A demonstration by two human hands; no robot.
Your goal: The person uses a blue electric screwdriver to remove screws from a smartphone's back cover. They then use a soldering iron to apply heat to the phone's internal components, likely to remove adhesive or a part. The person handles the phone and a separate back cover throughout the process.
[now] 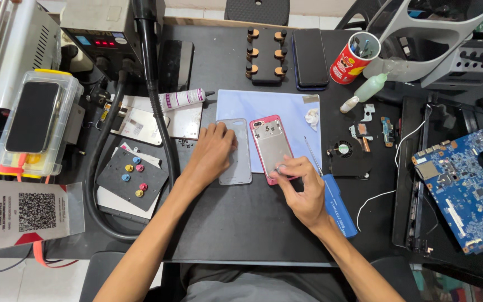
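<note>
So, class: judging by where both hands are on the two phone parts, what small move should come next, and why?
Probably lift the pink phone's lower edge: the right hand's fingertips pinch there, while the left hand lies flat on the grey back cover beside it.

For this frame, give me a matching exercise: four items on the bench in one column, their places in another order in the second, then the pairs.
Things:
1. pink phone
2. grey back cover
3. blue screwdriver
4. red can

Places:
A. under the left hand
B. upright at the far edge, holding tools
C. flat on the mat just right of the right hand
D. open on the pale blue sheet, right-hand fingers at its near end

Pairs: 1-D, 2-A, 3-C, 4-B
</note>
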